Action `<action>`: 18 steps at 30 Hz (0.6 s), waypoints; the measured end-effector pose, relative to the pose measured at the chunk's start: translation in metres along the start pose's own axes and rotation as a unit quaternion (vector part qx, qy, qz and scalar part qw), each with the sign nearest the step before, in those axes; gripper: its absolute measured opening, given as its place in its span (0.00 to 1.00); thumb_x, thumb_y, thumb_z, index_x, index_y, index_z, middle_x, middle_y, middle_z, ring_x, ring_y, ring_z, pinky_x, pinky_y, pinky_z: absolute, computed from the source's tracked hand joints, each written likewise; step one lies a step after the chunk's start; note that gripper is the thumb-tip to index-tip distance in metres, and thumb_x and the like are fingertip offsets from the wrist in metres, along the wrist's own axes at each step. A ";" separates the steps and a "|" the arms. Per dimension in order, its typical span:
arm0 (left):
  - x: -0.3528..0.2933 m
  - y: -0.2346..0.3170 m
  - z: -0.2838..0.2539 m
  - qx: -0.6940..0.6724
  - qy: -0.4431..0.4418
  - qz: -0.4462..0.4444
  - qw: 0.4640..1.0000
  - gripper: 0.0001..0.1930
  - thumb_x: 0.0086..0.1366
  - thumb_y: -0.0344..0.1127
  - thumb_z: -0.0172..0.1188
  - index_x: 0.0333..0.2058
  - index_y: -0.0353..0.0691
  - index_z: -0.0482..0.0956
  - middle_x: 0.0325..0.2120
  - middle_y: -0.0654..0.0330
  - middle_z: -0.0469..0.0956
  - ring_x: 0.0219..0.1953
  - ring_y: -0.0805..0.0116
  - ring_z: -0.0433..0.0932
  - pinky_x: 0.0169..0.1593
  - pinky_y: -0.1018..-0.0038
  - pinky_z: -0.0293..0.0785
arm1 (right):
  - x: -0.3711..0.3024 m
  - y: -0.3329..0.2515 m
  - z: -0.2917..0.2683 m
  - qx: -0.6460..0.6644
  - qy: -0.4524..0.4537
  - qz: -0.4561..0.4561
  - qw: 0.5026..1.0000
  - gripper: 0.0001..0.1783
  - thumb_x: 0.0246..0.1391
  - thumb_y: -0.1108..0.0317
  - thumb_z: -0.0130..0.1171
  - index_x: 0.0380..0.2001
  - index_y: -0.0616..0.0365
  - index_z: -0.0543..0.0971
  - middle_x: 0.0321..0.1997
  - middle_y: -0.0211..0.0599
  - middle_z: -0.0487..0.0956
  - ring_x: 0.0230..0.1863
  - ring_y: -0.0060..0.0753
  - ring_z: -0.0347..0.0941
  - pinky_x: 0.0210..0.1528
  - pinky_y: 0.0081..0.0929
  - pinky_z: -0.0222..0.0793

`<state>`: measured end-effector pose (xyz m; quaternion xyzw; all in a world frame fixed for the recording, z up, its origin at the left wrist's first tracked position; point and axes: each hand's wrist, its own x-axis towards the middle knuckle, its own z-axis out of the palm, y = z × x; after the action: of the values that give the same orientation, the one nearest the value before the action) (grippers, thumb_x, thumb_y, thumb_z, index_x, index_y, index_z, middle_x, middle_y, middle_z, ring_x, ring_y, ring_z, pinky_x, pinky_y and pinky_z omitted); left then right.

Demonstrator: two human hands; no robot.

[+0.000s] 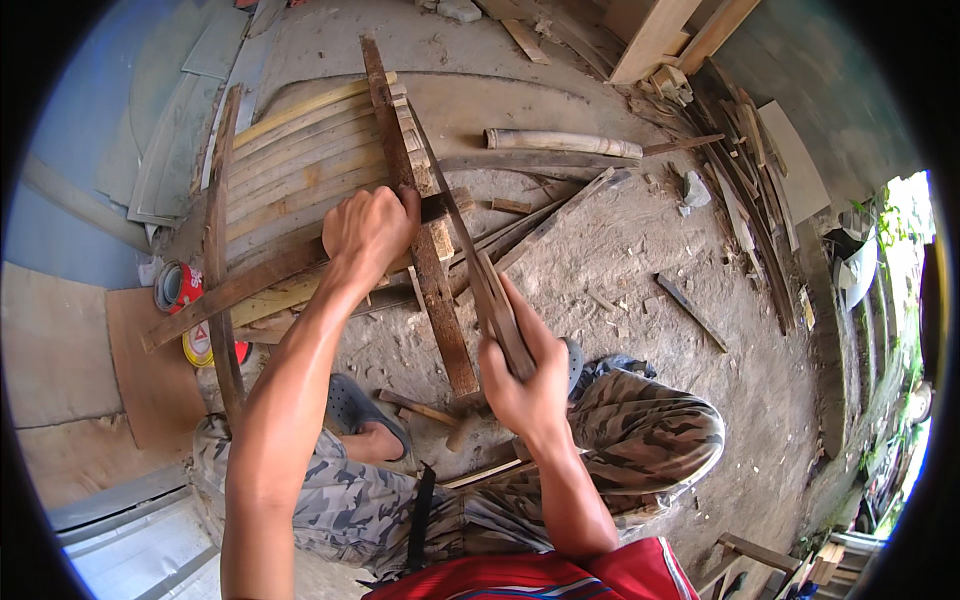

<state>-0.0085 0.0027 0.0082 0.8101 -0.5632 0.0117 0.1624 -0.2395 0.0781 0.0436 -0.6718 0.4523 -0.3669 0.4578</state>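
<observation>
My left hand (368, 232) is closed around a dark wooden plank (250, 285), which slants across two long upright-running wooden bars. In my right hand (530, 390) is the wooden handle of a handsaw (497, 305). Its long thin blade points away from me and crosses the plank near the right end, just outside the right-hand bar (432, 300). The left-hand bar (217, 220) passes under the plank farther left. Whether the blade has cut into the wood cannot be made out.
Pale wooden slats (300, 170) lie between the bars. A hammer (425, 410) rests near my left foot. Cans (180, 288) stand at the left. A bamboo pole (565, 143), a dark stick (692, 312) and wood scraps litter the ground. More planks (745, 200) lie along the right wall.
</observation>
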 end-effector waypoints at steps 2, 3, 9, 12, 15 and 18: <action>-0.001 0.001 -0.001 -0.005 -0.011 -0.005 1.000 0.29 0.72 0.47 0.47 0.14 0.36 0.78 0.08 0.52 0.75 0.11 0.56 0.76 0.20 0.61 0.71 | 0.010 0.004 0.005 -0.011 -0.007 -0.001 1.000 0.35 0.52 0.74 0.56 0.66 0.66 0.67 0.33 0.56 0.84 0.32 0.36 0.85 0.37 0.30 0.77; -0.002 0.001 -0.001 -0.007 -0.019 -0.010 1.000 0.29 0.72 0.47 0.47 0.15 0.37 0.78 0.09 0.52 0.75 0.11 0.57 0.76 0.20 0.61 0.71 | 0.004 0.005 0.004 -0.008 -0.006 -0.005 1.000 0.35 0.52 0.75 0.56 0.66 0.66 0.67 0.33 0.55 0.84 0.32 0.36 0.85 0.38 0.30 0.77; -0.003 -0.006 -0.006 0.009 0.001 -0.028 1.000 0.29 0.71 0.49 0.48 0.16 0.36 0.80 0.13 0.50 0.79 0.15 0.56 0.80 0.22 0.59 0.74 | -0.113 0.012 -0.040 -0.059 -0.055 -0.030 0.996 0.37 0.49 0.80 0.55 0.66 0.72 0.65 0.49 0.53 0.84 0.32 0.28 0.84 0.35 0.21 0.77; -0.002 0.003 -0.004 0.015 -0.002 -0.029 0.999 0.29 0.71 0.49 0.48 0.17 0.34 0.81 0.14 0.47 0.79 0.17 0.54 0.81 0.23 0.58 0.77 | -0.134 0.016 -0.058 -0.056 -0.037 -0.021 0.998 0.37 0.48 0.78 0.55 0.65 0.72 0.67 0.49 0.53 0.84 0.30 0.25 0.82 0.34 0.21 0.76; 0.000 0.001 -0.005 0.007 -0.015 -0.020 1.000 0.29 0.72 0.48 0.47 0.17 0.35 0.81 0.13 0.47 0.78 0.16 0.52 0.80 0.23 0.57 0.75 | -0.092 0.017 -0.040 -0.050 -0.030 -0.019 0.998 0.36 0.48 0.79 0.54 0.65 0.72 0.68 0.45 0.47 0.85 0.25 0.24 0.80 0.31 0.20 0.74; 0.003 -0.007 0.002 0.009 0.000 0.009 1.000 0.29 0.72 0.48 0.47 0.16 0.36 0.81 0.12 0.48 0.78 0.14 0.54 0.79 0.21 0.57 0.73 | -0.029 0.012 -0.009 -0.021 -0.016 -0.032 0.999 0.37 0.51 0.75 0.58 0.67 0.67 0.66 0.26 0.47 0.83 0.24 0.29 0.81 0.33 0.26 0.76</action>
<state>-0.0018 0.0018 0.0049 0.8063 -0.5705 0.0186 0.1553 -0.2603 0.1011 0.0327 -0.7011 0.4310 -0.3609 0.4387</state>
